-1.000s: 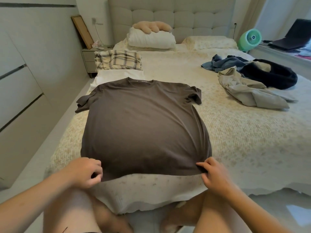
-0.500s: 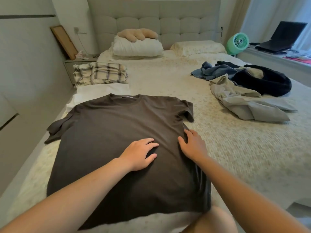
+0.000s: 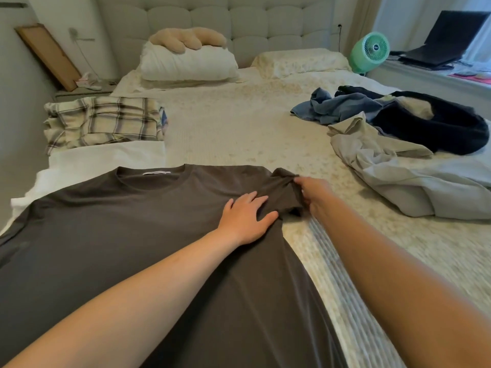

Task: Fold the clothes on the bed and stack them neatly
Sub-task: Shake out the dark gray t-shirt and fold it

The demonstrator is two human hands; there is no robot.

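With my left hand flat on the brown T-shirt, right hand fingers pinching its sleeve, I note two folded garments done, a crumpled pile remaining.

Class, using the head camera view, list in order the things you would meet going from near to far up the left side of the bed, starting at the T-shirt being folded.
brown T-shirt → white folded garment → plaid folded stack → white pillow → tan plush toy → tufted headboard
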